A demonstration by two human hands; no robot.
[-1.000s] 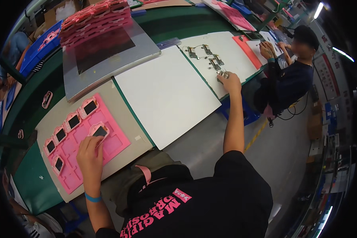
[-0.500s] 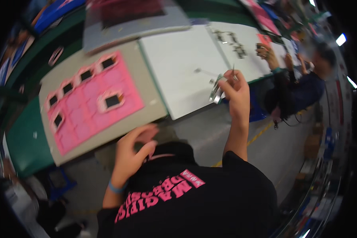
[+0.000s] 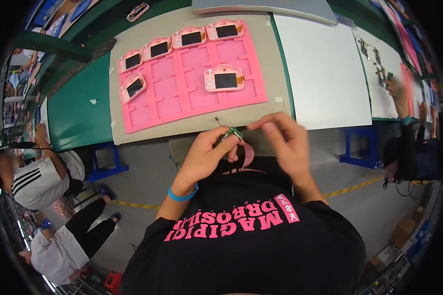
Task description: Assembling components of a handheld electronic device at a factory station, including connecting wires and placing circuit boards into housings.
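Observation:
My left hand (image 3: 207, 156) pinches a small green circuit board (image 3: 235, 132) between thumb and fingers, just in front of the table edge. A thin dark wire with a small tip (image 3: 217, 119) sticks up from the board. My right hand (image 3: 289, 145) is beside it, index finger stretched toward the board and thumb apart; I see nothing held in it. Beyond my hands lies a pink foam tray (image 3: 168, 92) with shaped pockets. Several pink camera-shaped shells with dark screens sit on it, among them one shell (image 3: 224, 78) at the right.
A white board (image 3: 325, 73) covers the table to the right, with small electronic parts (image 3: 379, 66) beyond it. A grey panel (image 3: 266, 9) lies at the back. Another pink shell (image 3: 138, 12) rests at the far left. Co-workers sit on both sides; blue stools (image 3: 362, 147) stand below.
The circuit board has passed from my right hand to my left and come nearer my body. My right hand has drawn back beside it. The view has swung to the left.

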